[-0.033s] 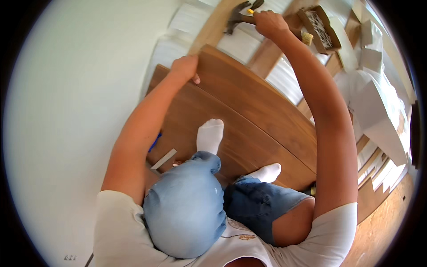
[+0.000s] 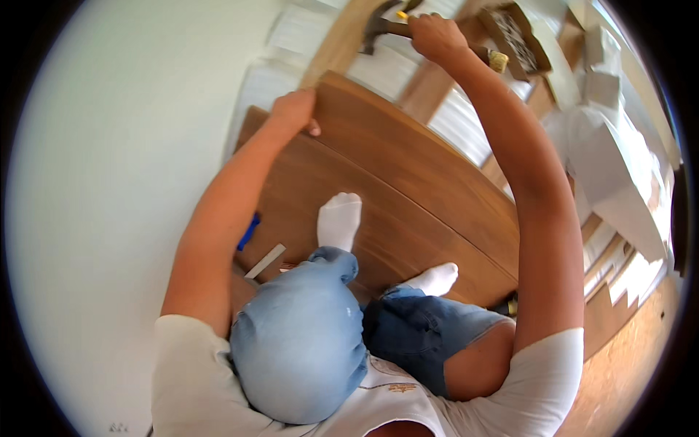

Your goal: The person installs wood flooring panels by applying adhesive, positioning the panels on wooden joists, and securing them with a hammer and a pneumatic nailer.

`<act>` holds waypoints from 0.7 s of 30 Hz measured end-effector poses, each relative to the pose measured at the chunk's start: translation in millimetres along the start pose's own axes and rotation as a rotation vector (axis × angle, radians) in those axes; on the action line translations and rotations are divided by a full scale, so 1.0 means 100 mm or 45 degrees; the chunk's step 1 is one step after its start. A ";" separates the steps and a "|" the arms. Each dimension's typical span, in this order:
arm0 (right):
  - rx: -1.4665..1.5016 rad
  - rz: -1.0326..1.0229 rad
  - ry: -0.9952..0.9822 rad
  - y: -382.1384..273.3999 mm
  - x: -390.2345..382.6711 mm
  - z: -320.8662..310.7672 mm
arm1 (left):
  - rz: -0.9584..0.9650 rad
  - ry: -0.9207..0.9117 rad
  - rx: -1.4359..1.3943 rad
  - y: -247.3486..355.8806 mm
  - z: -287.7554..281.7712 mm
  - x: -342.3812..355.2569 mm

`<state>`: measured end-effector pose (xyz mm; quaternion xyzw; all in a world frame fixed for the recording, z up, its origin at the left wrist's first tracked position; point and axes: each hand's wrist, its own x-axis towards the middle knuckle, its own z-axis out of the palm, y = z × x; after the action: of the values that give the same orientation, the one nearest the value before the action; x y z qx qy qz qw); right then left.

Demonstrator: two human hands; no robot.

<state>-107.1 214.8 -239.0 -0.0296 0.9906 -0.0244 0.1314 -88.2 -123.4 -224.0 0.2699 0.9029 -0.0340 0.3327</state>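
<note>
My left hand (image 2: 293,111) grips the far edge of a brown wooden plank (image 2: 393,153), its thumb lying on the upper face. My right hand (image 2: 437,36) holds a claw hammer (image 2: 375,30) by its handle, the metal head raised at top centre beyond that plank. A small yellow-and-black object (image 2: 403,14) shows behind the hammer. A second brown board (image 2: 378,240) runs alongside the first, beneath my white-socked feet (image 2: 337,218).
A pale wall (image 2: 124,182) fills the left. An open box of small pieces (image 2: 513,40) is at top right, with white wrapping (image 2: 604,153) below it. A blue tool (image 2: 249,231) and a pale strip (image 2: 264,261) lie by my left leg.
The view has shifted slightly, and both hands and the hammer appear a little further left, with the same grips.
</note>
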 end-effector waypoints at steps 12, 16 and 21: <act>0.420 0.619 -0.067 1.35 -2.86 0.28 | 0.158 0.177 -0.157 -0.26 0.23 -0.04; 0.332 0.756 -0.121 1.90 -3.64 0.67 | 0.069 0.047 -0.067 -0.12 0.16 -0.02; 0.186 0.704 -0.320 2.10 -3.76 0.83 | 0.007 -0.060 0.012 -0.08 0.08 0.01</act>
<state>265.5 444.9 -233.2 0.2477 0.9327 -0.0550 0.2563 -88.5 -131.1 -231.6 0.2730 0.8940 -0.0438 0.3527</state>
